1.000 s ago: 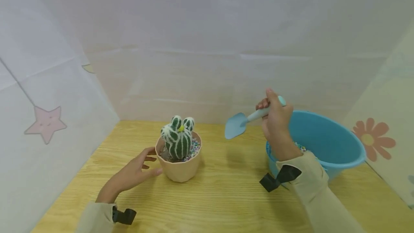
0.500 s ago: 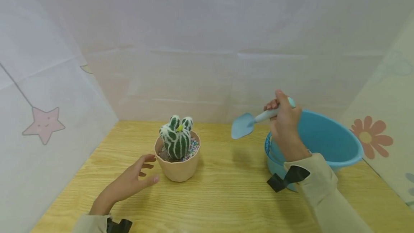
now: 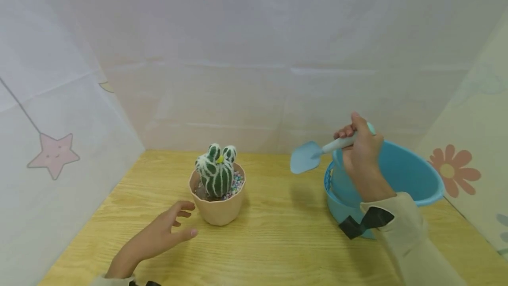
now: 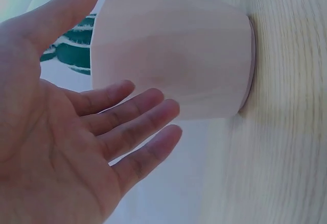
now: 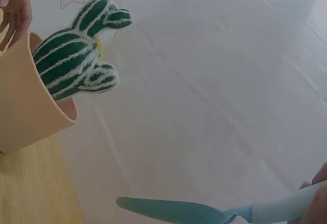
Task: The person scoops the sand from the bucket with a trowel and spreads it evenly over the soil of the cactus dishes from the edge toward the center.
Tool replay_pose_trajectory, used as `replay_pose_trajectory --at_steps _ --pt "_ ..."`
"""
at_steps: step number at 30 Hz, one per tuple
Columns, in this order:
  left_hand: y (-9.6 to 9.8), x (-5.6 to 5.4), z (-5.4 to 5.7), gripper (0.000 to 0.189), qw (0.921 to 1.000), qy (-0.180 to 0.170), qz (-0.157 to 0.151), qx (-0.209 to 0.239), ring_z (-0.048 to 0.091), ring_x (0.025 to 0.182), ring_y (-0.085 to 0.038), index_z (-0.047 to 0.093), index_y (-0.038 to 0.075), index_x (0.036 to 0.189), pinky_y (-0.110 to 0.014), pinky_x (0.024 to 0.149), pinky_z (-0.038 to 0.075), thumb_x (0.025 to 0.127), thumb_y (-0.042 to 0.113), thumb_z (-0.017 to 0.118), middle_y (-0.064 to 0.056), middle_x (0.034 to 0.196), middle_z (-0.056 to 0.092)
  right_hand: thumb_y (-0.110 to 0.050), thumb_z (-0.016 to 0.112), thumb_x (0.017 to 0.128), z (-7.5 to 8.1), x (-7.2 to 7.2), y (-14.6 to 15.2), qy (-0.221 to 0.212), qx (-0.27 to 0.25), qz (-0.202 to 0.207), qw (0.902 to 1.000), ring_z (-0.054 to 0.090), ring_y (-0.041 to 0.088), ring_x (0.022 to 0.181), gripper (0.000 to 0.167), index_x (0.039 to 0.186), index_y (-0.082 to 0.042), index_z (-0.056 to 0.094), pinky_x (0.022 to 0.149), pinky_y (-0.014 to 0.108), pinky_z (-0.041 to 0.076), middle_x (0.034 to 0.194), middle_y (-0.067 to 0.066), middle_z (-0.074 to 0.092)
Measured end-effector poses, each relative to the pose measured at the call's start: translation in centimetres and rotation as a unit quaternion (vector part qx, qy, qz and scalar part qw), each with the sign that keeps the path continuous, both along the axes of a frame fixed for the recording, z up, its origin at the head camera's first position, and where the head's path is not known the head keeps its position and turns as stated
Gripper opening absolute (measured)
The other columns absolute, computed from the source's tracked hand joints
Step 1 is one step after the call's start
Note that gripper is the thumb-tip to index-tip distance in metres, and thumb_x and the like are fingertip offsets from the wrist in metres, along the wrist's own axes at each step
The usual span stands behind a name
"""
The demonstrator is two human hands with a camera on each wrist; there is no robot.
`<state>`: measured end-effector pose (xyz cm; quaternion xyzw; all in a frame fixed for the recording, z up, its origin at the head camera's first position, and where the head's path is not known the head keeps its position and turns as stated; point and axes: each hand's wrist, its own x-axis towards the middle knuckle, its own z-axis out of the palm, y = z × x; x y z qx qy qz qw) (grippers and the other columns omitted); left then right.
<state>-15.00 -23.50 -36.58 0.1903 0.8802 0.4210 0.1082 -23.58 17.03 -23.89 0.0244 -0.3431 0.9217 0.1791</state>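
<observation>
A peach flowerpot (image 3: 219, 211) stands upright on the table, holding a green knitted cactus (image 3: 218, 175) with white stripes and small pastel pebbles (image 3: 237, 184). My left hand (image 3: 158, 235) is just left of the pot, fingers loosely spread and apart from it; the palm faces the pot in the left wrist view. In my right hand (image 3: 363, 156) I grip a light blue hand trowel (image 3: 306, 157) by its handle, in the air beside the blue basin (image 3: 412, 173). The blade points left; no pebbles can be made out on it.
The blue basin's near side is partly hidden by my right arm. It seems to rest in or on another blue container (image 3: 345, 211). Pale printed sheets (image 3: 254, 65) enclose the wooden table (image 3: 270, 250) at the back and sides.
My left hand has drawn back from the pot, down and slightly left. The right hand has carried the trowel right, over the basin's side. The pot stays put.
</observation>
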Motion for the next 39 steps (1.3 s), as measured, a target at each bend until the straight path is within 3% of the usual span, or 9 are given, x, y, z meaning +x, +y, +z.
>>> replay_pose_trajectory --at_steps 5,9,11,17,19,25,29,34,39 --pt "0.4 0.5 0.2 0.051 0.9996 -0.014 -0.024 -0.005 0.051 0.117 -0.039 0.043 -0.002 0.13 -0.047 0.088 0.049 0.095 0.032 0.059 -0.022 0.132 0.048 -0.012 0.06 0.094 -0.2 0.2 1.3 0.025 -0.001 0.019 0.9995 0.042 0.019 0.054 0.018 0.097 -0.002 0.044 0.059 0.031 0.043 0.06 0.007 0.044" --pt "0.9 0.7 0.4 0.049 0.9985 -0.031 -0.045 -0.007 0.054 0.113 -0.037 0.046 -0.003 0.128 -0.046 0.085 0.05 0.095 0.031 0.058 -0.02 0.129 0.051 -0.011 0.059 0.094 -0.1 0.4 2.4 0.041 -0.018 0.035 0.9984 0.043 0.02 0.051 0.02 0.084 -0.001 0.046 0.056 0.033 0.045 0.058 0.008 0.046" --pt "1.1 0.8 0.5 0.049 0.9978 -0.032 -0.056 -0.01 0.056 0.11 -0.035 0.047 -0.004 0.128 -0.044 0.083 0.051 0.096 0.031 0.058 -0.019 0.127 0.053 -0.011 0.06 0.094 0.0 0.5 2.8 0.043 -0.026 0.042 0.9979 0.043 0.021 0.05 0.029 0.071 -0.002 0.044 0.056 0.034 0.045 0.056 0.008 0.046" --pt "2.2 1.2 1.1 0.051 0.9959 -0.049 -0.075 -0.008 0.057 0.109 -0.035 0.047 -0.003 0.129 -0.048 0.082 0.051 0.095 0.033 0.058 -0.017 0.126 0.055 -0.011 0.057 0.096 0.2 0.7 4.1 0.033 -0.052 0.068 0.9957 0.043 0.023 0.052 0.031 0.07 -0.002 0.043 0.058 0.036 0.044 0.057 0.01 0.045" --pt "2.6 1.3 1.3 0.051 0.9955 -0.044 -0.084 -0.012 0.057 0.109 -0.036 0.048 -0.002 0.13 -0.049 0.082 0.052 0.095 0.034 0.058 -0.017 0.127 0.056 -0.011 0.056 0.096 0.2 0.6 4.7 0.034 -0.064 0.071 0.9949 0.043 0.024 0.05 0.03 0.071 -0.001 0.043 0.057 0.037 0.044 0.057 0.011 0.045" --pt "4.4 1.3 1.5 0.046 0.994 0.012 -0.106 -0.024 0.061 0.108 -0.027 0.053 0.006 0.128 -0.033 0.083 0.053 0.096 0.038 0.056 -0.012 0.127 0.059 -0.005 0.054 0.096 0.0 0.6 6.7 0.055 -0.094 0.06 0.9923 0.042 0.027 0.046 0.022 0.077 0.0 0.044 0.053 0.04 0.044 0.055 0.014 0.044" --pt "5.5 1.1 1.4 0.047 0.9922 0.038 -0.118 -0.015 0.061 0.11 -0.025 0.051 0.007 0.13 -0.028 0.083 0.053 0.096 0.039 0.056 -0.011 0.127 0.059 -0.007 0.05 0.098 0.0 0.7 8.2 0.057 -0.115 0.078 0.9887 0.041 0.028 0.049 0.026 0.075 0.001 0.043 0.057 0.042 0.044 0.056 0.015 0.043" --pt "6.9 0.8 1.2 0.052 0.9902 0.05 -0.13 -0.004 0.06 0.11 -0.028 0.044 0.008 0.136 -0.028 0.083 0.052 0.096 0.038 0.055 -0.011 0.13 0.056 -0.012 0.044 0.102 -0.1 0.9 9.7 0.059 -0.127 0.101 0.985 0.043 0.03 0.053 0.031 0.073 0.001 0.041 0.063 0.044 0.044 0.058 0.015 0.043" --pt "8.5 0.4 1.4 0.057 0.9899 0.051 -0.132 -0.014 0.059 0.11 -0.026 0.04 0.006 0.139 -0.03 0.083 0.052 0.097 0.043 0.052 -0.01 0.129 0.055 -0.013 0.041 0.103 0.1 1.2 10.9 0.074 -0.113 0.094 0.9864 0.044 0.03 0.053 0.033 0.074 0.001 0.042 0.065 0.044 0.045 0.058 0.015 0.043"
